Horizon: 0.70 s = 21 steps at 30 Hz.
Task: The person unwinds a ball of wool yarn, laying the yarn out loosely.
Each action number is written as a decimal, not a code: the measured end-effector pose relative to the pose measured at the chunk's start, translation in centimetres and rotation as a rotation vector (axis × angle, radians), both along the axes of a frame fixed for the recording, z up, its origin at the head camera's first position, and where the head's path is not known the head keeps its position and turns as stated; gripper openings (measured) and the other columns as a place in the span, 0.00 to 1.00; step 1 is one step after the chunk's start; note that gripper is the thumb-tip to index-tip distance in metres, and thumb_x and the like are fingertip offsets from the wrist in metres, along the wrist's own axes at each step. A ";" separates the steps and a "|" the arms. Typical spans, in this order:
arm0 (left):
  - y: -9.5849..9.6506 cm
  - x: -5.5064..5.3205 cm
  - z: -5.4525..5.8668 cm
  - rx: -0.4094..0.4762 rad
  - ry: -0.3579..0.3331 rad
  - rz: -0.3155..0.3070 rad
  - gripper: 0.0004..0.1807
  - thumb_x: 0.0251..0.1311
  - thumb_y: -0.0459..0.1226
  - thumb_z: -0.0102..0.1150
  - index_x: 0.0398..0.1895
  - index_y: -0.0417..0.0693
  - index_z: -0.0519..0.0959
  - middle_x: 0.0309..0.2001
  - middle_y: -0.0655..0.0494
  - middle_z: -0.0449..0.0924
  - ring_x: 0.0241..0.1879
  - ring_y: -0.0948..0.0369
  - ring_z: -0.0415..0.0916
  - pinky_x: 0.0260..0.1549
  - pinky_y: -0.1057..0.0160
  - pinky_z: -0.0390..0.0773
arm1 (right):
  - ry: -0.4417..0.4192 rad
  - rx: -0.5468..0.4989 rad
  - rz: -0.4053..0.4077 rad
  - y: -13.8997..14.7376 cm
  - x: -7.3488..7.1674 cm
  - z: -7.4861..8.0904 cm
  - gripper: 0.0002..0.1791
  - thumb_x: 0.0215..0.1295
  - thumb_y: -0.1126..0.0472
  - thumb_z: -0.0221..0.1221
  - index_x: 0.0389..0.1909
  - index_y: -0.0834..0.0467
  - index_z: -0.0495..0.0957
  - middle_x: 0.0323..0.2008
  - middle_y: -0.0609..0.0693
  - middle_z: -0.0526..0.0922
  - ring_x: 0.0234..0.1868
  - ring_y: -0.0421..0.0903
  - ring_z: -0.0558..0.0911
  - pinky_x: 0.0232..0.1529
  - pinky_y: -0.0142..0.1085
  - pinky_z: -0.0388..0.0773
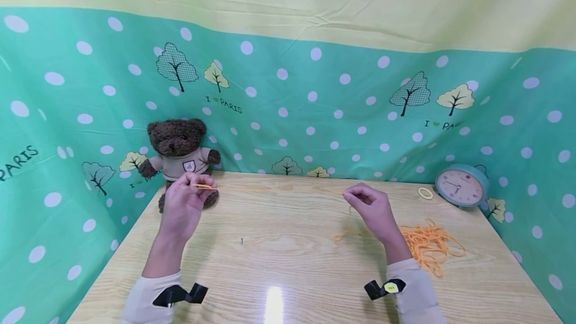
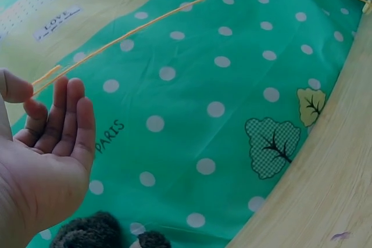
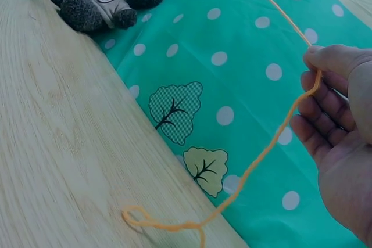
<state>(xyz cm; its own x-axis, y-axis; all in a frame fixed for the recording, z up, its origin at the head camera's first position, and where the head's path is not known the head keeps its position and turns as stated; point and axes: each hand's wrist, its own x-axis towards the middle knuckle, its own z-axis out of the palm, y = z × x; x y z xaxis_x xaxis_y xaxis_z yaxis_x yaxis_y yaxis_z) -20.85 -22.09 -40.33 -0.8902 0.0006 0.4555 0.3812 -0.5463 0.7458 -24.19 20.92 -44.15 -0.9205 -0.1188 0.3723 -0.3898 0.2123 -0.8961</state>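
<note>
An orange strand of yarn (image 2: pixel 165 17) runs taut between my two hands, raised over the table. My left hand (image 1: pixel 184 203) pinches it near one end between thumb and index finger, and a short tail sticks out there. The right hand (image 1: pixel 371 210) pinches the same yarn between thumb and forefinger. Below the right fingers the yarn (image 3: pixel 256 164) hangs slack and loops onto the tabletop. A tangled pile of orange yarn (image 1: pixel 429 245) lies to the right of my right forearm.
Behind my left hand a brown teddy bear (image 1: pixel 177 146) sits against the green curtain (image 1: pixel 297 114). At the back right stand a teal alarm clock (image 1: pixel 461 185) and a pale ring (image 1: pixel 425 193). A tiny dark object (image 1: pixel 241 240) lies on the wooden table (image 1: pixel 288 274).
</note>
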 end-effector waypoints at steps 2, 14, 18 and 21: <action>0.0 0.0 0.0 0.020 0.008 -0.018 0.20 0.64 0.20 0.26 0.30 0.47 0.70 0.38 0.53 0.85 0.42 0.59 0.83 0.49 0.67 0.83 | -0.003 0.013 -0.008 0.2 0.0 0.0 0.11 0.72 0.60 0.64 0.44 0.66 0.85 0.40 0.42 0.85 0.40 0.38 0.83 0.41 0.28 0.83; 0.2 0.0 0.2 0.021 0.030 0.007 0.23 0.64 0.20 0.24 0.29 0.47 0.71 0.36 0.53 0.84 0.42 0.60 0.83 0.49 0.67 0.83 | 0.004 0.048 -0.059 2.5 0.2 -0.3 0.13 0.73 0.61 0.63 0.46 0.69 0.84 0.39 0.37 0.85 0.39 0.38 0.82 0.41 0.29 0.83; 0.2 -0.1 0.1 0.012 0.027 0.032 0.21 0.65 0.20 0.26 0.29 0.46 0.70 0.36 0.53 0.84 0.40 0.60 0.83 0.48 0.67 0.83 | -0.002 0.043 -0.086 3.5 0.2 -0.2 0.12 0.74 0.60 0.63 0.45 0.67 0.84 0.39 0.36 0.85 0.39 0.36 0.82 0.41 0.28 0.83; 0.1 -0.1 0.1 -0.007 0.011 0.076 0.20 0.65 0.19 0.28 0.28 0.46 0.70 0.35 0.53 0.83 0.39 0.60 0.82 0.47 0.66 0.83 | -0.011 0.045 -0.114 4.4 0.3 -0.1 0.13 0.74 0.60 0.63 0.46 0.67 0.84 0.39 0.35 0.84 0.39 0.35 0.81 0.40 0.27 0.82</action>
<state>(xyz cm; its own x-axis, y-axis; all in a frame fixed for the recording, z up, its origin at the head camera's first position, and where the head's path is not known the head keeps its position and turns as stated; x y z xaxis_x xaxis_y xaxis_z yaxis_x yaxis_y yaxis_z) -20.95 -21.96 -40.25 -0.8827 -0.0639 0.4655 0.4299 -0.5100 0.7451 -23.87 25.27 -44.28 -0.9331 -0.0292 0.3583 -0.3505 0.2952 -0.8888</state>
